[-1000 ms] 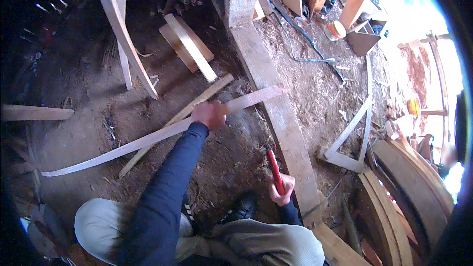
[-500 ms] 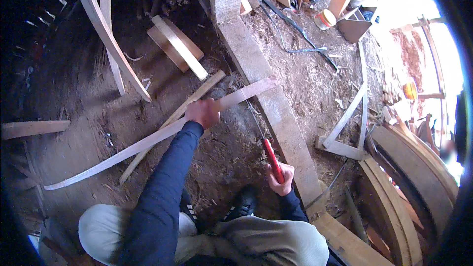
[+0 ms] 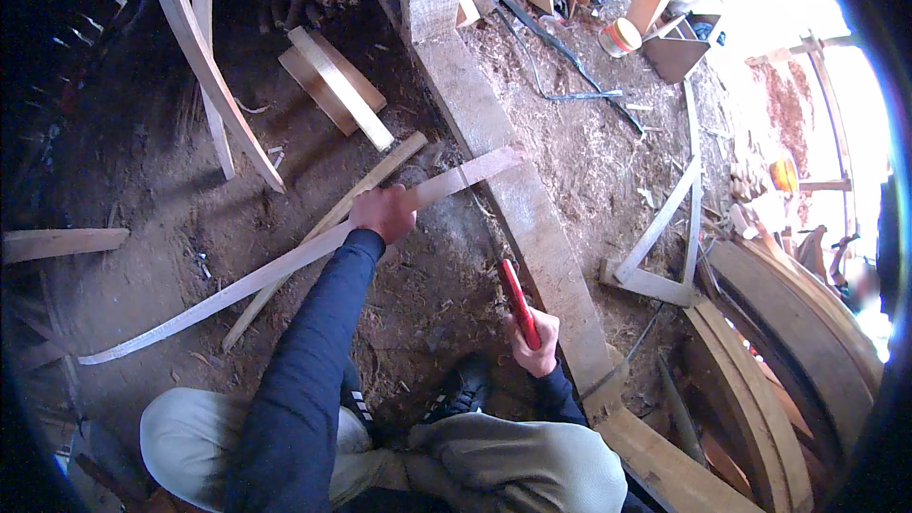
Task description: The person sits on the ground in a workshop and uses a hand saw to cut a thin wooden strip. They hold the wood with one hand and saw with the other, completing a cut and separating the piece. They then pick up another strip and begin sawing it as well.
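My left hand (image 3: 385, 213) is closed around a long, curved, pale wooden strip (image 3: 237, 287), pressing it near its middle. The strip's far right end lies on a thick squared beam (image 3: 537, 223). In my right hand (image 3: 535, 344) is a handsaw with a red handle (image 3: 518, 302), fingers wrapped round the grip. Its thin blade (image 3: 484, 220) points up and away, crossing the strip just short of the beam. How deep the teeth sit cannot be made out. Under the strip, a narrow wooden batten (image 3: 271, 299) lies at an angle on the dirt ground.
Short boards (image 3: 332, 85) lie ahead to the left, near curved upright timbers (image 3: 204, 52). Beyond the beam are a dark cable (image 3: 560, 46), a small tub (image 3: 620, 38) and a wooden frame (image 3: 655, 283). Curved timbers (image 3: 750, 399) fill the right side. My knees flank the work.
The saw has shifted slightly forward, and its blade now shows across the strip. My left hand keeps its hold; the whole view has drifted a little.
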`<state>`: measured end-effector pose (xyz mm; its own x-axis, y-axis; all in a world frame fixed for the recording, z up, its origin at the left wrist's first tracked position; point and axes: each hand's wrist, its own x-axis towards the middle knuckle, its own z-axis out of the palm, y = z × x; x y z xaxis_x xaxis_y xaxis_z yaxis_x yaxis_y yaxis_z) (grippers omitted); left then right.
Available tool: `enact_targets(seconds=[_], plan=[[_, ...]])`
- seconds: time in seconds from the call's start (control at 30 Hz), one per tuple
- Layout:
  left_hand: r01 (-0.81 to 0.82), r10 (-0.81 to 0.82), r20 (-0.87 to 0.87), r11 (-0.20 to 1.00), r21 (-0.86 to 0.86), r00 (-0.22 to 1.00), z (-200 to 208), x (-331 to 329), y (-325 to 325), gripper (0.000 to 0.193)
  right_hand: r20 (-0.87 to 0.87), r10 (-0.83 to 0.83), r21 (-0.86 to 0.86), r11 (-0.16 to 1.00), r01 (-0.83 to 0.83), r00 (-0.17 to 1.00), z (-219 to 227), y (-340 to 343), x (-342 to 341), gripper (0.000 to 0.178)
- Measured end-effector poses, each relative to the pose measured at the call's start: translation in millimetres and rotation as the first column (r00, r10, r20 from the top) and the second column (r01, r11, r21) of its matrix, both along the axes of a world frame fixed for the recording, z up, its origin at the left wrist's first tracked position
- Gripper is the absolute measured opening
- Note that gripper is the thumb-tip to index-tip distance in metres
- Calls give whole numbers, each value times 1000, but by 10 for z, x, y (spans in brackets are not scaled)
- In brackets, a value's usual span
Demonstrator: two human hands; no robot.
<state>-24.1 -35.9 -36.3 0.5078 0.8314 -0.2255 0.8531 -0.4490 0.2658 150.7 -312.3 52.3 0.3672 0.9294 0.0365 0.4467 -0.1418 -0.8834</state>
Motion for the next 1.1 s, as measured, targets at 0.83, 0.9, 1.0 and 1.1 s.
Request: enact_targets(seconds=[0.83, 0.9, 1.0, 1.1], plan=[[-5, 6, -13, 999, 54, 1000, 63, -52, -31, 26, 152, -13, 124, 992, -6, 988, 67, 75, 96, 13], [-7, 7, -14, 1000, 8, 1000, 189, -102, 19, 26, 141, -32, 112, 994, 16, 990, 52, 65, 140, 12], [-18, 18, -7, 1000, 7, 1000, 202, -228, 32, 24, 54, -50, 167, 985, 40, 997, 51, 57, 68, 23], [-54, 55, -38, 998, 22, 998, 137, -274, 28, 24, 118, -1, 109, 994, -12, 993, -1, 35, 76, 26]])
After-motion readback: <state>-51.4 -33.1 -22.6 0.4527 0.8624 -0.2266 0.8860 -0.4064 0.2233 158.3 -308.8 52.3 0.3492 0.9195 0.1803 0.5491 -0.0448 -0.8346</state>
